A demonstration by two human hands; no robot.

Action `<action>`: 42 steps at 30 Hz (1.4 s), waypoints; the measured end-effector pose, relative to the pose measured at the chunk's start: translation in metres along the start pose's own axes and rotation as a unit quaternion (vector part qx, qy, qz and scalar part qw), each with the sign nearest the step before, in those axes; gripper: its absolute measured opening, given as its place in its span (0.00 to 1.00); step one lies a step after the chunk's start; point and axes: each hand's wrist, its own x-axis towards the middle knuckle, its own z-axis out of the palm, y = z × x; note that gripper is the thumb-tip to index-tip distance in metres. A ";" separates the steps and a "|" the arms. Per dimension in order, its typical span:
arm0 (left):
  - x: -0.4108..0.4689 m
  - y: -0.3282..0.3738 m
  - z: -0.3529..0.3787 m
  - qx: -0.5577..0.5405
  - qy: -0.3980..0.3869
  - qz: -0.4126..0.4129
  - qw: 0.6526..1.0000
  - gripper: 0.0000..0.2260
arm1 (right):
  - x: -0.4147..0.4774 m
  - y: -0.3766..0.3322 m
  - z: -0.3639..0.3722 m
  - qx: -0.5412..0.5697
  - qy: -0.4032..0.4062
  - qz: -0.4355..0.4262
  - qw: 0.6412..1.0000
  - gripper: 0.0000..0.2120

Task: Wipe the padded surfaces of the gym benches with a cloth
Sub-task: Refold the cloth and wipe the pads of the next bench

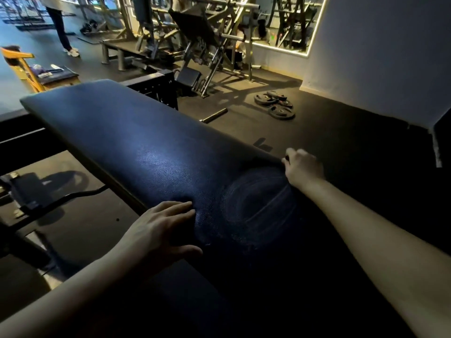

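Head view: the left hand [161, 228] lies flat, fingers straight, on the near left edge of the dark bench pad [136, 142]. The right hand [302, 168] is curled at the pad's right edge, beside faint circular wipe marks [258, 206]. Whether it grips anything cannot be told.

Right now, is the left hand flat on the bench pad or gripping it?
Flat: the left hand rests with straight fingers on the bench pad, gripping nothing.
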 end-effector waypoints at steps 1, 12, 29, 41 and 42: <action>0.001 0.001 0.000 0.006 0.003 0.008 1.000 0.41 | 0.014 -0.017 0.011 0.011 -0.003 0.002 1.000 0.12; -0.001 -0.006 0.008 -0.014 0.022 0.021 0.999 0.41 | -0.118 -0.065 -0.016 0.163 -0.070 -0.358 0.917 0.11; -0.002 -0.004 0.005 -0.092 0.014 0.015 0.996 0.41 | -0.187 -0.136 -0.024 0.168 -0.071 -0.313 0.932 0.09; -0.006 -0.006 0.008 -0.079 -0.008 -0.011 0.997 0.46 | -0.138 -0.129 -0.013 0.040 0.023 -0.007 0.999 0.10; -0.007 -0.006 0.007 -0.074 -0.007 -0.004 0.997 0.45 | -0.163 -0.152 -0.017 0.062 0.012 -0.052 0.997 0.09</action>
